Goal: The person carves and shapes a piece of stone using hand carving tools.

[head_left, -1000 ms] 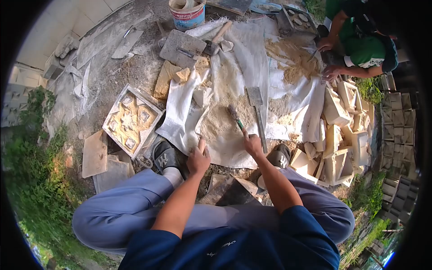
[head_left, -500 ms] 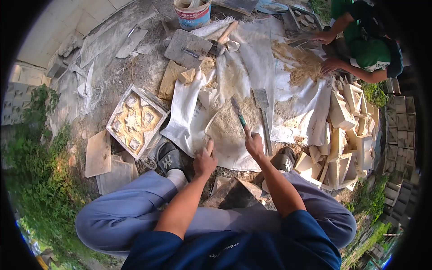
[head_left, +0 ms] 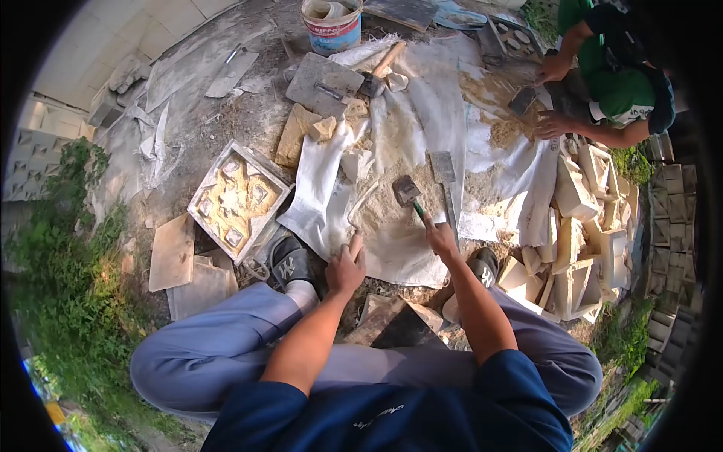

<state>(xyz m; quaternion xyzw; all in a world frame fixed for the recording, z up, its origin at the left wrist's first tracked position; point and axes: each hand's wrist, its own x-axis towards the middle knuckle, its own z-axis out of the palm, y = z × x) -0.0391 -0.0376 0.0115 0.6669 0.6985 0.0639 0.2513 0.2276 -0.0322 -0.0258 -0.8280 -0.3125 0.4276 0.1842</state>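
On the left, a square mould [head_left: 194,205] with sandy material around raised shapes sat on the ground. To its right, the person's left hand [head_left: 345,273] was low over the near edge of a white sheet [head_left: 410,265]. Its fingers were curled in, with a pale tan end jutting upward; whether that was a handle could not be told.

At centre, a loose heap of pale powder [head_left: 419,167] lay on the sheet. The right hand [head_left: 443,242] had its fingers clamped on the green handle of a small trowel [head_left: 407,190], whose blade was over the powder. Half a second earlier the blade showed nearly edge-on; now its broad face showed, which suggested it had been turned, perhaps to work the powder with its flat. A long flat tool [head_left: 442,167] lay just right of it.

Farther right, a co-worker's two hands [head_left: 553,124] were on either side of a dark flat blade [head_left: 521,101]; their grip was unclear. Below them lay piled pale cast pieces [head_left: 575,197].
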